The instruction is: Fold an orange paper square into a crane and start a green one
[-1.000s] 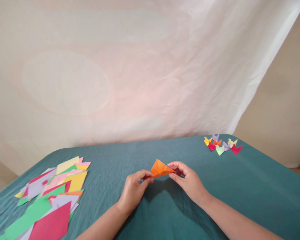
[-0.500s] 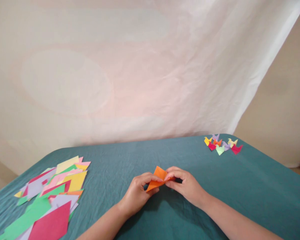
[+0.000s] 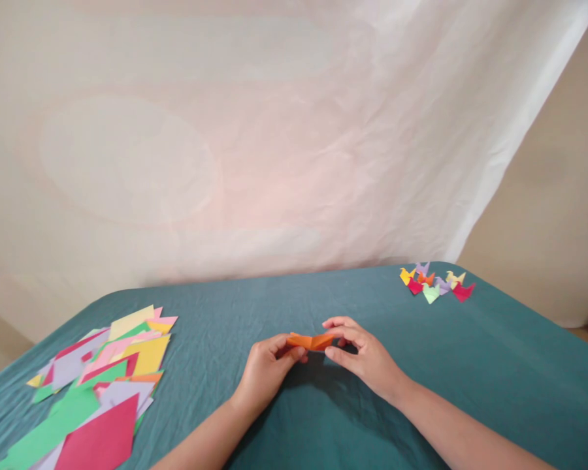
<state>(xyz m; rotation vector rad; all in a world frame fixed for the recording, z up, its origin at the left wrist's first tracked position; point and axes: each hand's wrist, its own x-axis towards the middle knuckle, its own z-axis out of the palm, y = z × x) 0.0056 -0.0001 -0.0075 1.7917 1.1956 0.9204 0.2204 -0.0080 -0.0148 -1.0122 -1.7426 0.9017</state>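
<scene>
Over the table [image 3: 225, 316], a folded orange paper [image 3: 314, 343] is pinched in the left hand's grip [image 3: 267, 365]; whether its right end is held by the right hand [image 3: 367, 354] cannot be told. A fold is apparently being shaped, and careful creasing seems called for.

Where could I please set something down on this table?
Bare cloth stretches beyond the orange paper, between the sheets and the birds, with another patch between the birds and the right forearm. It is crowded among the sheets and birds.
</scene>
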